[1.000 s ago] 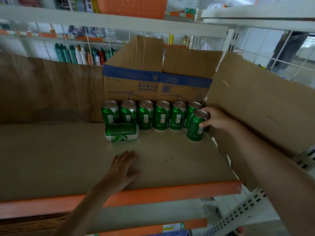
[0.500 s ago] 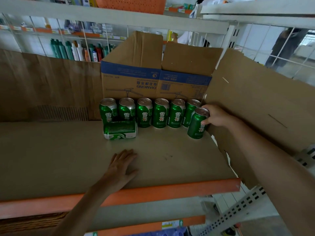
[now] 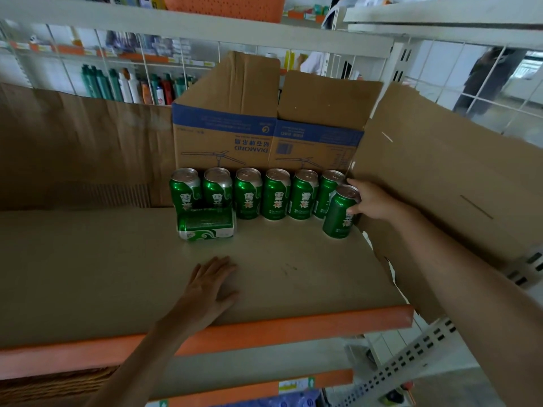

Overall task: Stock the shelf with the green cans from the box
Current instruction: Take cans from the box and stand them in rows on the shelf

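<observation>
Several green cans [image 3: 276, 195] stand in a row on the cardboard-lined shelf [image 3: 117, 268], against an upside-down cardboard box [image 3: 264, 136]. One more green can [image 3: 205, 224] lies on its side in front of the row's left end. My right hand [image 3: 373, 201] grips an upright green can [image 3: 339, 212] at the right end, slightly in front of the row. My left hand [image 3: 208, 286] rests flat on the shelf near its front edge, fingers spread, holding nothing.
A large cardboard sheet [image 3: 440, 186] leans at the right, close behind my right hand. Brown cardboard [image 3: 73, 148] lines the back left. The shelf's orange front rail [image 3: 264, 333] runs below my left hand. Bottles [image 3: 126, 86] stand on a far shelf behind wire mesh.
The view has shifted slightly. My right hand keeps hold of the upright can at the row's right end. My left hand stays flat on the shelf.
</observation>
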### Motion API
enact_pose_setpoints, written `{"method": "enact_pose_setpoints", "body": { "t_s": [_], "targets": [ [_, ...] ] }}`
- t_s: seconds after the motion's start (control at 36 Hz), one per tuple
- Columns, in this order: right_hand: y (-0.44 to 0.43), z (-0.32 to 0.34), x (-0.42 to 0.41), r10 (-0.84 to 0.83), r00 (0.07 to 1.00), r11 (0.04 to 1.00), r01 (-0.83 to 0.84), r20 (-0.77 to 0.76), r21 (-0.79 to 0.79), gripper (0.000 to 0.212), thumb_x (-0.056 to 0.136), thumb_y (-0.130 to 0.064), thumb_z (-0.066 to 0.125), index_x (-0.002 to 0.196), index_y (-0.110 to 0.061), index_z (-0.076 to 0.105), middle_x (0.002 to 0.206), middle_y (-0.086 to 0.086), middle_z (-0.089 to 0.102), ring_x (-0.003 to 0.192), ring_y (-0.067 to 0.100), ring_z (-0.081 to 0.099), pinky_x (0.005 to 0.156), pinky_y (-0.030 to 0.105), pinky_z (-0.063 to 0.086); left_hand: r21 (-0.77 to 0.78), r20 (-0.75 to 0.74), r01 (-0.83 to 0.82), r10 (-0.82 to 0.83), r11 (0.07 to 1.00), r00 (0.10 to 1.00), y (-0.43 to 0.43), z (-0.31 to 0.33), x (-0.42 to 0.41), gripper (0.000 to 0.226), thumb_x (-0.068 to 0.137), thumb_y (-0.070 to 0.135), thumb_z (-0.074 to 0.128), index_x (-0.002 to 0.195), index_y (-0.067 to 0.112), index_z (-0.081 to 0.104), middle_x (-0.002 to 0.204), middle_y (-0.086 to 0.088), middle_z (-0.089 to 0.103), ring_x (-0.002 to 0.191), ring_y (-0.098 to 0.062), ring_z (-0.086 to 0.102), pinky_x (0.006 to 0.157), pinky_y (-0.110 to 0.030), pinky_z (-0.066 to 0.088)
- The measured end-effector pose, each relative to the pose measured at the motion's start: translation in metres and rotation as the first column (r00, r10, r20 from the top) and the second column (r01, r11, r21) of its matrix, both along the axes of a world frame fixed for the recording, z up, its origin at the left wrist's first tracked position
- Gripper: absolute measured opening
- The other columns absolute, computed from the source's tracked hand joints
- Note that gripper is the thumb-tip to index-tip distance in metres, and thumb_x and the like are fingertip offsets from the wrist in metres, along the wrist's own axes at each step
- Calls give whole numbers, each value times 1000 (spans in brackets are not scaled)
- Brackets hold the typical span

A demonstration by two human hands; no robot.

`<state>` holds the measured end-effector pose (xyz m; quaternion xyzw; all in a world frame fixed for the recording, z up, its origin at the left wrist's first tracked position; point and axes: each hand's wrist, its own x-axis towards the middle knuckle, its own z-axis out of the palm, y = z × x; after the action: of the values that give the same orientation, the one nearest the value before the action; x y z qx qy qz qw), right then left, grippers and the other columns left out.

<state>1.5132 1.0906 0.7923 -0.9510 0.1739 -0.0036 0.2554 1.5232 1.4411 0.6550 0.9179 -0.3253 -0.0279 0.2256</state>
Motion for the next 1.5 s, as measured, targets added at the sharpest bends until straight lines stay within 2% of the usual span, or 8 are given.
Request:
{"method": "enact_pose_setpoints", "body": {
  "t_s": [0.22,0.33,0.58,0.86,1.03,1.11,1.28,1.5],
  "targets": [
    [44,8,-24,148,964,944,-71,223,-321,73,85,-18,68,146,-11,29,149,7,33,133,22,37,107,31,30,-45,-1,10,-10,999,1000,0,-3,2,94,61,71,17,141,25,36,152,5,26,143,-15,14,110,-24,-3],
    [75,-14,-39,212,931,943,-115,298,-313,64,87,-23,65,143,-12,36,147,6,38,134,22,35,110,34,28,-49,-3,7,-7,999,1000,1,-4,1,94,62,72,17,141,25,37,152,5,26,143,-15,14,110,-24,-2],
    [124,-80,-63,199,971,945,-154,135,-288,61,92,-36,55,144,-11,33,145,7,39,134,21,36,109,34,30,-11,19,4,-3,1000,1000,-1,-3,1,98,59,72,12,142,24,33,153,5,23,143,-14,13,109,-22,-2],
    [151,-115,-74,85,993,959,-103,-77,-265,65,96,-49,36,150,-21,14,158,2,10,146,20,5,116,36,6,-39,9,5,-5,999,1000,-1,-2,-1,97,59,72,13,140,25,35,153,5,22,143,-14,12,108,-21,-4],
    [150,-116,-75,75,996,963,-86,-52,-257,61,95,-52,37,148,-24,24,158,-1,14,145,17,8,116,34,7,-320,25,-9,18,947,1000,3,0,7,54,71,48,41,113,23,64,129,-6,55,118,-28,53,107,-40,35],
    [152,-117,-76,71,997,964,-77,-34,-256,59,95,-52,38,147,-26,26,157,-2,16,145,16,10,116,33,7,-433,67,-25,59,901,996,11,9,17,37,76,39,47,112,31,55,119,-4,57,108,-20,56,96,-25,41],
    [152,-114,-79,75,997,965,-77,-16,-249,56,95,-49,40,146,-27,29,156,-3,19,144,16,12,116,33,9,-391,228,-166,270,905,935,22,26,54,60,66,10,80,120,2,56,120,-23,52,107,-42,51,87,-50,46],
    [151,-114,-79,74,997,967,-70,4,-244,53,95,-49,40,144,-29,32,154,-6,23,143,14,15,115,31,11,-236,212,-228,279,944,937,20,26,87,81,62,9,84,133,3,46,130,-21,46,118,-40,42,96,-54,40]
  ]
}}
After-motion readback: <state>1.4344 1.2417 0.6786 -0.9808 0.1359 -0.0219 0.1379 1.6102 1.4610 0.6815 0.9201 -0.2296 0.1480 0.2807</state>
